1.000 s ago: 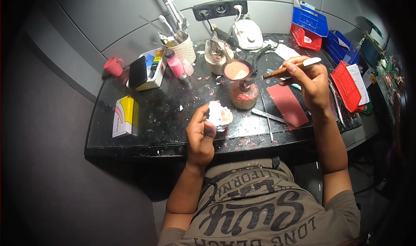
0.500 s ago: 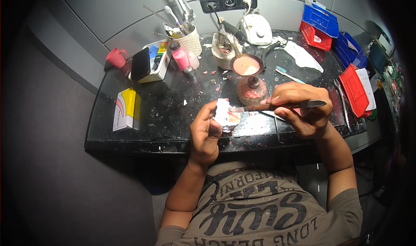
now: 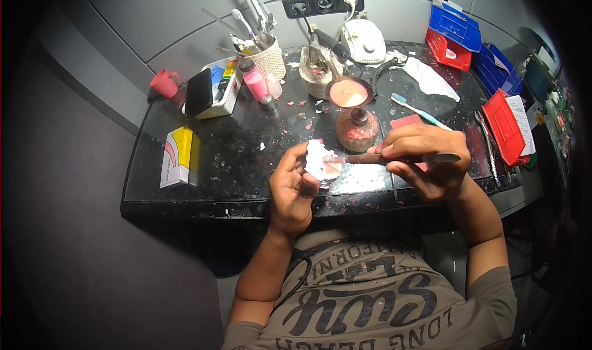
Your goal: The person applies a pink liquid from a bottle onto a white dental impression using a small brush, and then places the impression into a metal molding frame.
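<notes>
In the head view, a person's left hand (image 3: 291, 188) grips a white, rough-edged cast (image 3: 319, 166) between thumb and fingers, above the six o'clock edge of a black desk (image 3: 228, 165). At the cast's three o'clock, the right hand (image 3: 430, 160) pinches a brown-handled tool (image 3: 368, 159), its tip at the cast, contact unclear. A pan of pink material (image 3: 348, 93) stands toward one o'clock. The cast looks light, stiff and probably brittle, best held by its outer sides; the slim tool seems rigid, best held by its handle.
</notes>
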The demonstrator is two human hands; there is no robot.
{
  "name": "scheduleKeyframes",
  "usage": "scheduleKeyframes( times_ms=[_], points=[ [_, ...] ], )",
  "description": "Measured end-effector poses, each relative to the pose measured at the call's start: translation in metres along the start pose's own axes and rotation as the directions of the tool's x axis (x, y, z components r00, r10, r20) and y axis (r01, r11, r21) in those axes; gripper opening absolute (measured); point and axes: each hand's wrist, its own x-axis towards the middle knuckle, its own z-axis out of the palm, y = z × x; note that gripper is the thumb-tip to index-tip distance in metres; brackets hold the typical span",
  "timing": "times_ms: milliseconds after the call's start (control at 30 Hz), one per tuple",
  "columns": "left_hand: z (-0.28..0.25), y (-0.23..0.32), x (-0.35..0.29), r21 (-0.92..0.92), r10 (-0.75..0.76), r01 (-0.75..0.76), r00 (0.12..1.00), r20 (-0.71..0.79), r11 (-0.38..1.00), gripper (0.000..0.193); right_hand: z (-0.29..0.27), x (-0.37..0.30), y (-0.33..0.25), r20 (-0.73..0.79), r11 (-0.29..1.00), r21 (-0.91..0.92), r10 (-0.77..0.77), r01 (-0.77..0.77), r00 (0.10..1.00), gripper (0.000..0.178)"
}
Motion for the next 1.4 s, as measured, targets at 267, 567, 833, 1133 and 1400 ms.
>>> scheduleKeyframes(
  times_ms=[267, 567, 833, 1133, 1400],
  points=[
    [-0.001, -0.002, 0.000, 0.011, 0.011, -0.011, 1.000, 0.002, 1.000, 0.092, -0.001, 0.002, 0.001, 0.010, 0.999, -0.014, -0.037, 0.037, 0.999, 0.020],
    [-0.006, -0.004, 0.000, 0.004, 0.009, -0.009, 1.000, 0.024, 1.000, 0.089, -0.001, -0.002, 0.005, -0.062, 1.000, 0.004, -0.003, 0.003, 0.998, 0.018],
    [-0.004, -0.002, 0.000, 0.002, 0.011, -0.011, 1.000, 0.019, 1.000, 0.087, -0.002, -0.005, 0.006, -0.066, 0.999, 0.036, 0.005, -0.003, 0.998, 0.018],
    [-0.007, -0.004, -0.001, 0.027, -0.005, 0.004, 0.999, 0.034, 1.000, 0.090, -0.001, -0.004, 0.006, -0.084, 1.000, 0.007, 0.004, -0.003, 0.996, 0.019],
    [0.002, 0.005, 0.000, -0.004, -0.016, 0.016, 1.000, 0.020, 1.000, 0.096, -0.002, -0.004, 0.006, -0.059, 1.000, -0.007, 0.002, -0.002, 0.998, 0.019]
  ],
)
